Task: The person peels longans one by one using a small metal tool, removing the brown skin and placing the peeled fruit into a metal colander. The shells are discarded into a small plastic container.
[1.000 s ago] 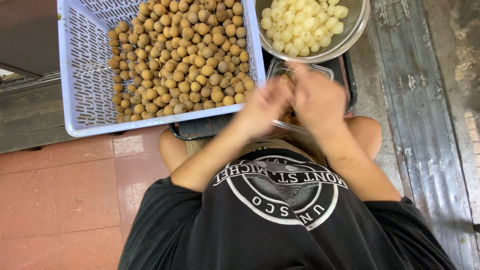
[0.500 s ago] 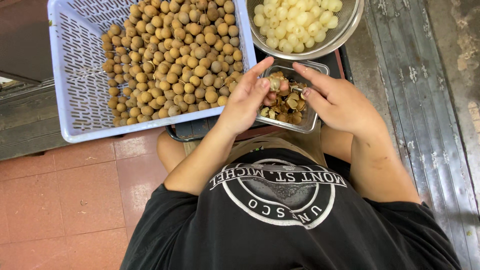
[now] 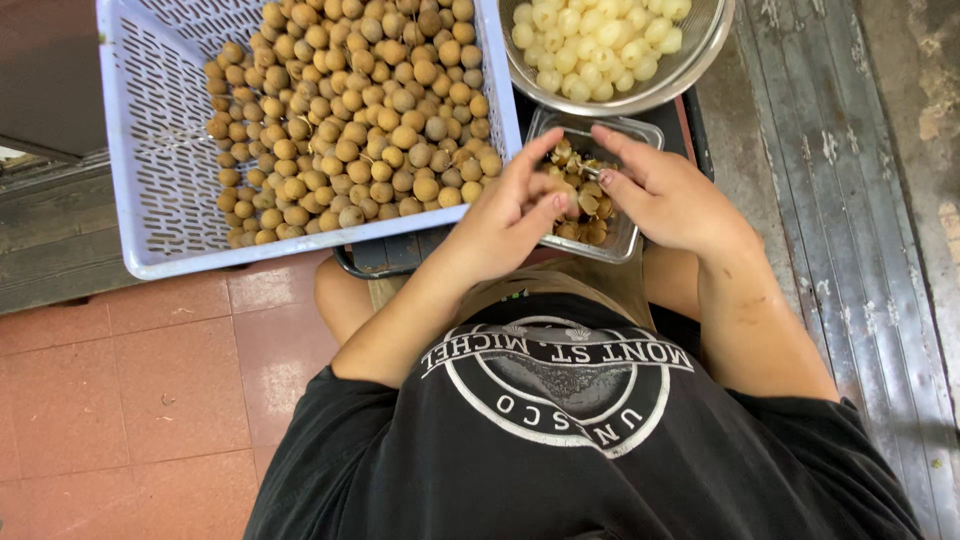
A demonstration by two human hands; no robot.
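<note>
The two hands are now drawn apart over the small clear tray (image 3: 640, 130) of brown shells, where a second ago they were pressed together; the left hand (image 3: 505, 225) pinches a brown longan (image 3: 553, 190) at its fingertips; the right hand (image 3: 665, 195) is half open, and whether it holds something I cannot tell; the fruit is at the tray's left edge, near the blue basket's (image 3: 150, 150) corner; the peeling seems in progress.

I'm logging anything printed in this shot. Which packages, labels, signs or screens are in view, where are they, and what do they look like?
No packages, signs or screens.
Shirt print: on the chest of the person's black T-shirt, a round white emblem ringed with lettering.
</note>
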